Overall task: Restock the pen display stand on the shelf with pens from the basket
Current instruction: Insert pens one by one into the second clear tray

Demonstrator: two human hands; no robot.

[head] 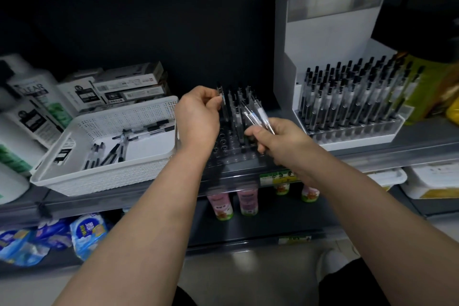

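left hand (198, 117) pinches one pen (222, 98) | right hand (275, 140) grips pen bundle (258, 115) | risk: loose bundle may slip onto centre-frame stand (223, 143)

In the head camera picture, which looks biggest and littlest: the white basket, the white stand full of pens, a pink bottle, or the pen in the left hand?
Biggest: white basket and white stand, about alike, so no ranking between them.
Next: pink bottle.
Smallest: pen in the left hand.
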